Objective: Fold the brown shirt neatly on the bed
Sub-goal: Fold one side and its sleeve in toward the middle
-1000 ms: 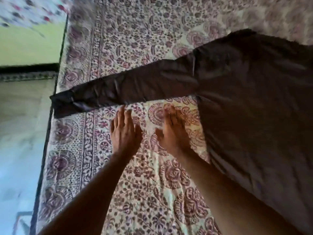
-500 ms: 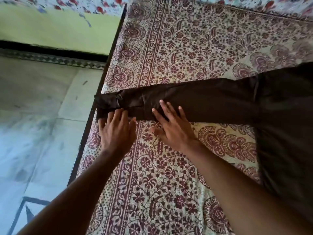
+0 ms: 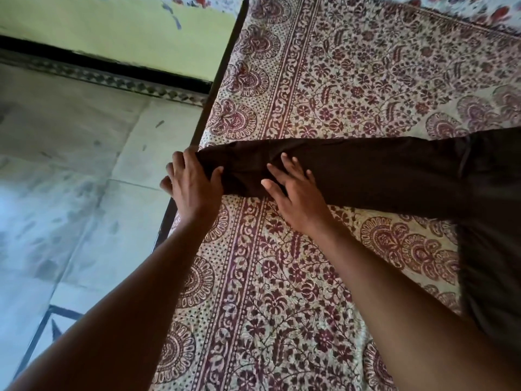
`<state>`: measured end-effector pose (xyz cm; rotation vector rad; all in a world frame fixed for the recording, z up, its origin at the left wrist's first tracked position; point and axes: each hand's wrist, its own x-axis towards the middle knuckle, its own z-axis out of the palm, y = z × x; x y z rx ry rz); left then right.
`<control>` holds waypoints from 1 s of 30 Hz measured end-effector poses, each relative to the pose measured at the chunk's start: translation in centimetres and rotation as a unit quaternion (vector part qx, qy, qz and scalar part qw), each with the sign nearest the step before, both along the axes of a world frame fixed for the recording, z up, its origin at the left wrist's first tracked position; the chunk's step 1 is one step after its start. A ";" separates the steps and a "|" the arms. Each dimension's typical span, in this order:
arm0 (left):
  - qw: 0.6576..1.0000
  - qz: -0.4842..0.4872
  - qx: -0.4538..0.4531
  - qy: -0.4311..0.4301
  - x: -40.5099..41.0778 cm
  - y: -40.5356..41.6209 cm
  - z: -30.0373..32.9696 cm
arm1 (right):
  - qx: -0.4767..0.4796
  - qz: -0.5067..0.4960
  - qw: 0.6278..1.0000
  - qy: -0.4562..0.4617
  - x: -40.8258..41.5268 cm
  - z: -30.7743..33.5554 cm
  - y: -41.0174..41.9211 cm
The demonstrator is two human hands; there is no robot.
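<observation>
- Brown shirt (image 3: 394, 176) lies flat on bed (image 3: 366, 80), body at right side of view, partly cut off by frame edge.
- One sleeve (image 3: 352, 170) stretched out straight toward bed's left edge; cuff end reaches the edge, next to dark bed frame (image 3: 222, 69).
- L hand (image 3: 191, 187) at cuff end of sleeve — thumb on top of fabric, fingers wrapped over the end at bed edge. Grip: closed round the cuff; fingertips partly hidden by cloth, so can't tell how far under they go.
- R hand (image 3: 293, 190) flat on sleeve just beside L hand, palm down, fingers straight and spread. Not gripping anything — presses on fabric only. Heel of hand sits over lower edge of sleeve, onto bedsheet.
- Both forearms bare, coming in from bottom of view.
- Bedsheet (image 3: 282, 292): cream w/ maroon floral print, patterned border band running along left edge.
- Left of bed: pale tiled floor (image 3: 70, 193), w/ dark patterned strip at base of yellow-green wall (image 3: 127, 32).
- Far top right: second floral cloth (image 3: 465, 7), red/blue on white, blurred — can't tell what it is.
</observation>
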<state>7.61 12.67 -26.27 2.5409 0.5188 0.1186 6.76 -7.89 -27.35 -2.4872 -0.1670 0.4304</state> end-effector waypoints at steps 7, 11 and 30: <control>0.961 -0.190 -0.155 -0.130 -4.4 -5.9 4.6 | 0.358 -0.321 0.871 0.102 1.4 4.5 -1.6; 0.935 -0.203 -0.288 -0.038 -10.7 -13.2 4.5 | 0.308 -0.335 0.881 0.133 0.8 5.1 -8.2; 0.909 -0.412 0.002 0.058 -3.6 -42.9 1.9 | -0.011 -0.191 0.973 0.132 -14.0 15.7 -50.0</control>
